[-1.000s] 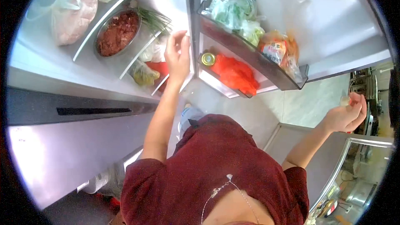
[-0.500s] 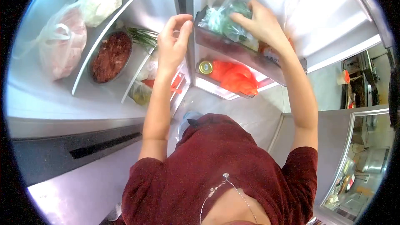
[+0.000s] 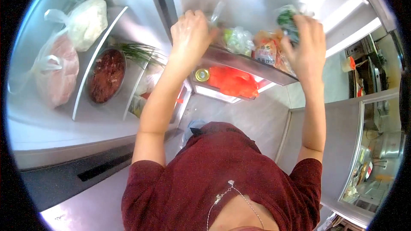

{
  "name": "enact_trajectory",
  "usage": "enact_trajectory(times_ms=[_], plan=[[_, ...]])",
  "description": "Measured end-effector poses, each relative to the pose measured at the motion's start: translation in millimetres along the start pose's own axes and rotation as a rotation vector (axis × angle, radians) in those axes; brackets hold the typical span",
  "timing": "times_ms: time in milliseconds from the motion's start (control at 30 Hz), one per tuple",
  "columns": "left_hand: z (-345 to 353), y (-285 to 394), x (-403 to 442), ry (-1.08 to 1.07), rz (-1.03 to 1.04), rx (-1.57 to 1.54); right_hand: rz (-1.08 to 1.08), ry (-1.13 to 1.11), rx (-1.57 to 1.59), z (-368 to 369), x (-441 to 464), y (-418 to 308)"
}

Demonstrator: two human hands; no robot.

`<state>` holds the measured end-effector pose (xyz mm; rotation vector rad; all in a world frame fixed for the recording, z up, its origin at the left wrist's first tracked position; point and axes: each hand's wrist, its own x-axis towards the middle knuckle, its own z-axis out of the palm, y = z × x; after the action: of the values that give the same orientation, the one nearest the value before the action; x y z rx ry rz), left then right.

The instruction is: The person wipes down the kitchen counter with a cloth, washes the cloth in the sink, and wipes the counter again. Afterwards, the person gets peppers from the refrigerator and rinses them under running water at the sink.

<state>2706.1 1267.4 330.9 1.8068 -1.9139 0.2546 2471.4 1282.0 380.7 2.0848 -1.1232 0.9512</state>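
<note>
My right hand point(image 3: 306, 45) holds a plastic bag of green leafy vegetables point(image 3: 288, 22) above the right part of the upper door shelf point(image 3: 252, 63). At that shelf's left end, my left hand point(image 3: 192, 32) has its fingers curled and slightly blurred. Beside those fingers a strip of clear plastic point(image 3: 218, 12) sticks up; whether they grip it is hidden. Between my hands, the shelf carries a knotted clear bag point(image 3: 239, 41) with something pale green in it and a printed food packet point(image 3: 266, 52).
The lower door shelf holds a gold-lidded jar point(image 3: 202, 75) and a red plastic bag point(image 3: 235, 82). Inside the fridge at left are bagged meat point(image 3: 58, 72), a white bagged item point(image 3: 87, 23), a bowl of dark red food point(image 3: 107, 76) and green stalks point(image 3: 139, 52).
My right hand has lifted the bag of greens and carried it rightward, uncovering the packet and knotted bag. My left hand has moved over the shelf's left end. The view has shifted slightly.
</note>
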Motion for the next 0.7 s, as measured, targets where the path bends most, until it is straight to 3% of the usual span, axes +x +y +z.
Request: enact_trajectory(times_ms=[100,133,267,433,500,533,633,700], plan=[[5,1,5,0.083,0.053,-0.022,0.126,-0.351,0.167,11,-24,7],[5,-1,7,0.135,0.067,-0.039,0.155,-0.377,0.217,10,-26,10],[-10,-5,25,0.237,0.085,-0.555,0.243,-0.368,0.363,-1,-31,20],[-20,45,29,0.487,0.18,-0.721,0.296,-0.309,0.586,1,-40,35],[-6,63,27,0.552,0.234,-0.703,0.259,-0.297,0.457,7,-44,32],[17,65,30,0.524,0.334,-0.668,0.26,-0.308,0.413,7,-45,29],[13,75,6,0.045,0.374,-0.586,0.264,-0.287,0.328,2,-47,26],[6,64,9,0.024,0.447,-0.63,0.237,-0.236,0.342,-3,-44,19]])
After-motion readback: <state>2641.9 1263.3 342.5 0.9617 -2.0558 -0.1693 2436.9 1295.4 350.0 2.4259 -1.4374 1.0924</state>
